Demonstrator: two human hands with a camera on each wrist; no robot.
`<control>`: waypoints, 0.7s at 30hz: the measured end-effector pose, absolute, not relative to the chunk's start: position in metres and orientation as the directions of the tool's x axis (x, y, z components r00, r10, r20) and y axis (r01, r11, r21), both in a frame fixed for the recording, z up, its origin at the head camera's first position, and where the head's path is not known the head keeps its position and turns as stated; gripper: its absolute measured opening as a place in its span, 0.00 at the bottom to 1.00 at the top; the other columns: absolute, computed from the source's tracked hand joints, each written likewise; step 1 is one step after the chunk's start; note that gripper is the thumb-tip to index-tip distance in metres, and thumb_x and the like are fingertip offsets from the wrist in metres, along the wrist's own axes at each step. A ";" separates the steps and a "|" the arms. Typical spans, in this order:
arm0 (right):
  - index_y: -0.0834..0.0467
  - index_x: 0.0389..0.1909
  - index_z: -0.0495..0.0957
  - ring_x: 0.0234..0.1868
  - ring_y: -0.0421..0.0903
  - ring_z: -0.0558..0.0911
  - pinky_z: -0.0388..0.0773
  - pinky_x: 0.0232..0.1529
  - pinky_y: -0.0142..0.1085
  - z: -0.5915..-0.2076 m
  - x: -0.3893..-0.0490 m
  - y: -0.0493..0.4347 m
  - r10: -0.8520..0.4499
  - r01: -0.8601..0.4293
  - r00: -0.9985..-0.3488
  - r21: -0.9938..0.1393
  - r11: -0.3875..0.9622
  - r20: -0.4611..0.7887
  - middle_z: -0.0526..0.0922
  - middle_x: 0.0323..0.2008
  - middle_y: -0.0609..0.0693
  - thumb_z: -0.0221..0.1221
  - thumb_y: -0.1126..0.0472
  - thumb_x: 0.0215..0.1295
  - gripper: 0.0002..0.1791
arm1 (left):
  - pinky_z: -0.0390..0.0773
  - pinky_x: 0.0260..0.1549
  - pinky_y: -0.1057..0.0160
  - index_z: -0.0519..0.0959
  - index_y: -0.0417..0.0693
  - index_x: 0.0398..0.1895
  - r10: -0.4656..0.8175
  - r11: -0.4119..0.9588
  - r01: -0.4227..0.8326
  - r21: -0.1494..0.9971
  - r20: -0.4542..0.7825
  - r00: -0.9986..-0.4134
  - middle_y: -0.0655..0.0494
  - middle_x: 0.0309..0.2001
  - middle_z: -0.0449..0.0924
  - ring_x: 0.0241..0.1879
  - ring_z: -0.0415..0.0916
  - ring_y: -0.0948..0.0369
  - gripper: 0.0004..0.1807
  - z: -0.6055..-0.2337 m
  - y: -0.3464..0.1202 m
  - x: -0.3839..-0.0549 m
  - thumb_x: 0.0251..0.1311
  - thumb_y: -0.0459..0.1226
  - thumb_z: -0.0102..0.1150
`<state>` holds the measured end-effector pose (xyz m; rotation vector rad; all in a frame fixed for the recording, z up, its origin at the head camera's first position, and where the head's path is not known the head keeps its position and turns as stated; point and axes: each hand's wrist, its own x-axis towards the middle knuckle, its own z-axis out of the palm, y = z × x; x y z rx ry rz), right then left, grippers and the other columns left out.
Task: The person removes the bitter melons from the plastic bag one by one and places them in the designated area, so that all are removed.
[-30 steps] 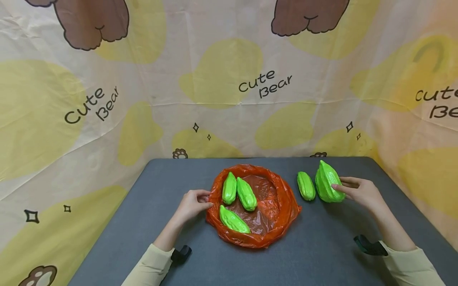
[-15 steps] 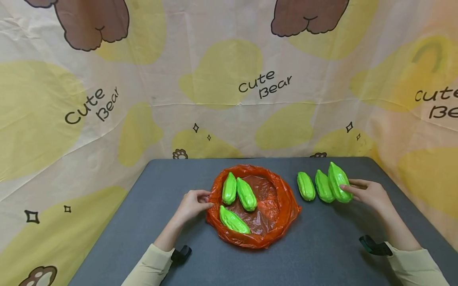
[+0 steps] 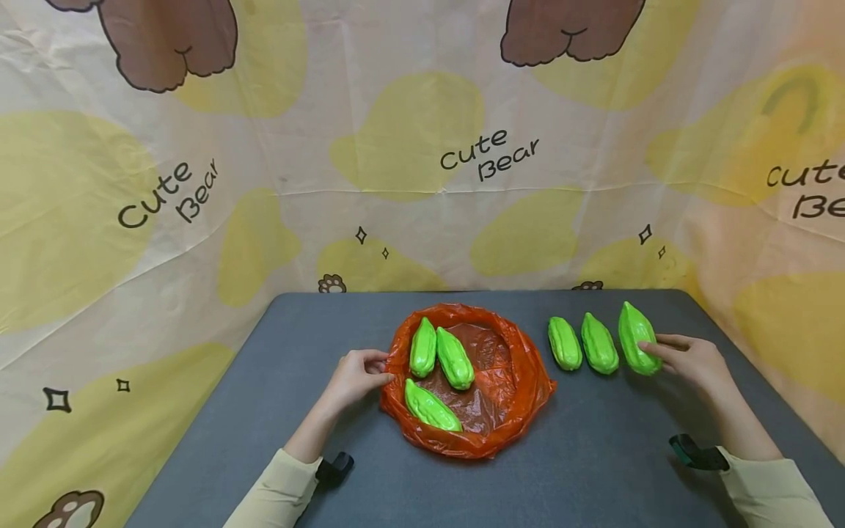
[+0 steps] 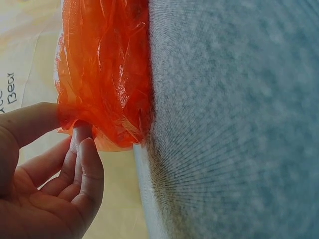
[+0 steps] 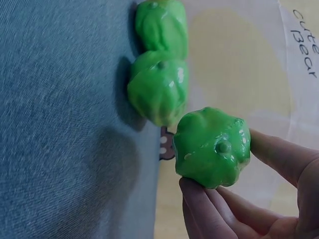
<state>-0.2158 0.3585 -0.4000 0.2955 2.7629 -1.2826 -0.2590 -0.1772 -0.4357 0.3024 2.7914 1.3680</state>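
My left hand (image 3: 359,378) pinches the rolled rim of an orange-red plastic bag (image 3: 533,396) between thumb and fingers; the left wrist view shows the thin film (image 4: 107,74) bunched at the fingertips. Three glossy green bitter melons lie inside the bag, one of them a front melon (image 3: 432,405). To the right, my right hand (image 3: 693,361) holds another ridged bitter melon (image 3: 637,339) between thumb and fingers. In the right wrist view this melon's stem end (image 5: 213,148) faces the camera, and a shadow falls on the tabletop apart from it.
Left of the held one, two bitter melons lie side by side on the grey table (image 3: 574,469), a middle melon (image 3: 599,344) and a left melon (image 3: 564,343). A printed cloth (image 3: 409,147) hangs behind and around the table.
My right hand has moved right with its bitter melon, away from the one it overlapped, so a gap now shows between them. The left hand and bag have stayed put.
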 end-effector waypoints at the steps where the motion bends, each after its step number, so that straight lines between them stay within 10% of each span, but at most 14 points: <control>1: 0.71 0.67 0.58 0.40 0.40 0.83 0.77 0.47 0.47 -0.401 -0.216 0.359 0.145 0.215 -0.977 -0.751 0.624 -0.158 0.56 0.65 0.77 0.54 0.35 0.61 0.49 | 0.76 0.28 0.66 0.82 0.40 0.44 0.180 0.598 0.164 0.784 0.068 -0.981 0.55 0.29 0.81 0.27 0.76 0.64 0.18 -0.435 -0.177 -0.259 0.48 0.35 0.70; 21: 0.74 0.66 0.58 0.30 0.24 0.76 0.81 0.39 0.36 -0.412 -0.223 0.371 0.198 0.288 -0.957 -0.757 0.586 -0.211 0.53 0.65 0.79 0.56 0.37 0.61 0.49 | 0.76 0.28 0.67 0.83 0.41 0.44 0.169 0.598 0.157 0.786 0.068 -0.983 0.55 0.29 0.82 0.27 0.77 0.65 0.18 -0.437 -0.178 -0.260 0.47 0.35 0.70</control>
